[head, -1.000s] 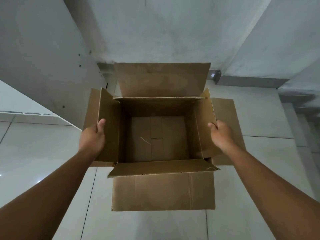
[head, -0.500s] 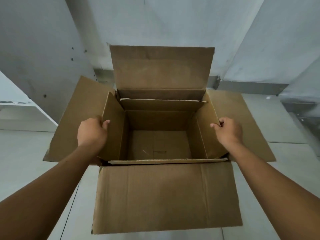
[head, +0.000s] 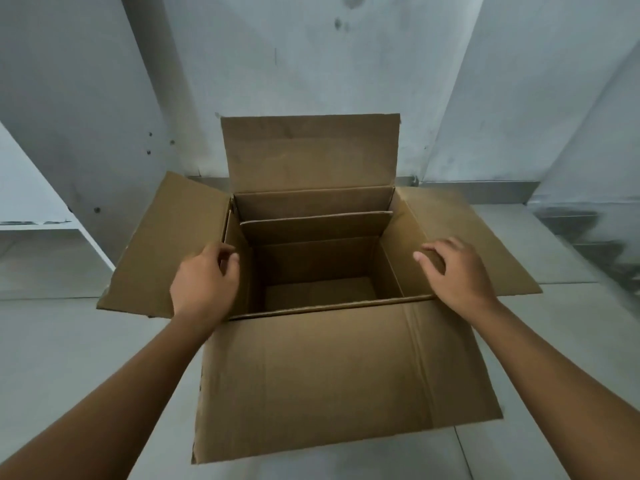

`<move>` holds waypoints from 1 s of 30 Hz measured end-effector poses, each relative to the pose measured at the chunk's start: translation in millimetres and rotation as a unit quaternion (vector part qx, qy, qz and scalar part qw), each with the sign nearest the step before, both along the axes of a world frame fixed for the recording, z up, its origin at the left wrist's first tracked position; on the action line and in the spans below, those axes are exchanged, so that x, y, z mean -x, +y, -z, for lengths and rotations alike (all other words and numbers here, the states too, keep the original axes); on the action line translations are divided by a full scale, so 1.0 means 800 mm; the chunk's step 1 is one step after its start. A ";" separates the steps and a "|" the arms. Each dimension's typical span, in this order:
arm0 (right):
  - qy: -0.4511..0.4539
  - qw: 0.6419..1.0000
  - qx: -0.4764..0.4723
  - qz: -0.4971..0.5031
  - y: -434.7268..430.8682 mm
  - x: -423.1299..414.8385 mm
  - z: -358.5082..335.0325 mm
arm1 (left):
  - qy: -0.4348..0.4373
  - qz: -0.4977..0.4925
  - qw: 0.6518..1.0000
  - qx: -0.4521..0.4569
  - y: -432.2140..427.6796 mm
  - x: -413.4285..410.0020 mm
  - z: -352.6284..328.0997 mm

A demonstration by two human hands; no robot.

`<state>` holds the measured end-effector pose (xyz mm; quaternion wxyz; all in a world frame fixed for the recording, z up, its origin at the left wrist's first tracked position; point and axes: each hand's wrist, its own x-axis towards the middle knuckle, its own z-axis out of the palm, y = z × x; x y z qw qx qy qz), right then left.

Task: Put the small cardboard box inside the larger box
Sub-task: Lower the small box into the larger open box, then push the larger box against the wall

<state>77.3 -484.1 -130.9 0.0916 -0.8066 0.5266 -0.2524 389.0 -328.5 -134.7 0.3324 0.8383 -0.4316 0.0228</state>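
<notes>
The larger cardboard box (head: 329,375) stands open on the floor, with all its flaps folded outward. The small cardboard box (head: 313,258) sits inside it, open at the top, with its own flaps standing up. My left hand (head: 204,285) is at the small box's left flap, thumb and curled fingers pinching the flap's edge. My right hand (head: 457,275) lies over the small box's right flap with its fingers stretched out and loose. The bottom of the small box is bare.
The boxes rest on pale floor tiles (head: 69,341) in a corner of grey walls. A white shelf edge (head: 34,223) juts in at the left. A dark metallic surface (head: 588,230) lies at the right.
The small box has gone down from in front of me into the larger box. My right hand has loosened from a closed grip to stretched fingers.
</notes>
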 end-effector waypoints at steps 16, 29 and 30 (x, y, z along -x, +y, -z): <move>0.031 0.999 0.022 0.036 -0.004 -0.073 0.050 | -0.164 0.080 0.974 -0.137 -0.004 -0.045 0.042; 0.131 0.991 -0.024 -0.005 -0.008 -0.069 0.048 | 0.161 -0.185 0.958 0.148 0.016 -0.057 0.030; 0.140 0.989 -0.037 -0.005 -0.006 -0.069 0.049 | 0.197 -0.186 0.948 0.165 0.018 -0.057 0.030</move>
